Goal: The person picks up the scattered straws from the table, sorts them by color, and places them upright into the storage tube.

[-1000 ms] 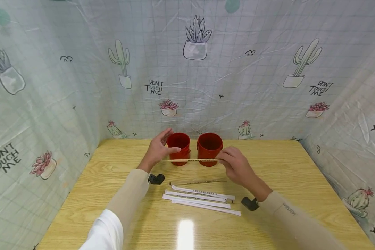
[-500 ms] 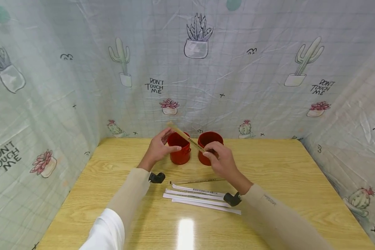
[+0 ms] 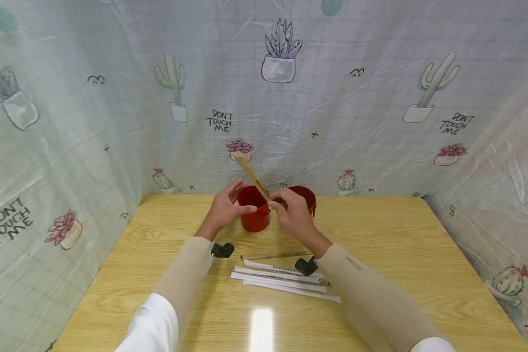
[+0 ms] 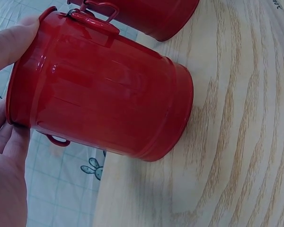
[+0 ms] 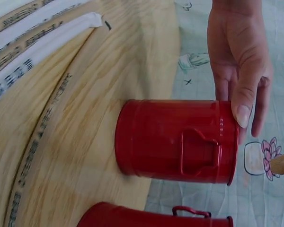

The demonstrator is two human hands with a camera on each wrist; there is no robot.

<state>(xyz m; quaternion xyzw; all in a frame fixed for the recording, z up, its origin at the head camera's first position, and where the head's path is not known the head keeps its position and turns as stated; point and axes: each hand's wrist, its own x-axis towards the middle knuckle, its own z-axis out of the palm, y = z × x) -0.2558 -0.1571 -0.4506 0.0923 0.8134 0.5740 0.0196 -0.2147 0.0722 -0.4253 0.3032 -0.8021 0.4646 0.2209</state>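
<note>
My left hand [image 3: 224, 210] holds the left red bucket [image 3: 254, 223] at its rim, with the thumb [image 4: 12, 45] on one side and the fingers on the other. That bucket stands upright on the table. Between thumb and fingertips, my right hand [image 3: 296, 217] pinches the lower end of a brown paper-wrapped straw [image 3: 253, 177]. The straw slants up and leftward over the left bucket's mouth. In the right wrist view only a short tan piece of the straw [image 5: 281, 163] shows at the edge. A second red bucket [image 3: 307, 193] stands to the right, partly hidden behind my right hand.
Several white and brown paper-wrapped straws [image 3: 286, 288] lie nearly side by side on the wooden table [image 3: 180, 303], in front of the buckets. A curtain [image 3: 356, 122] printed with cacti hangs behind and at both sides.
The right hand has moved left with the brown wrapped straw, from in front of the right bucket to beside the left one. The straw has turned from level to steeply raised. The left hand stays put.
</note>
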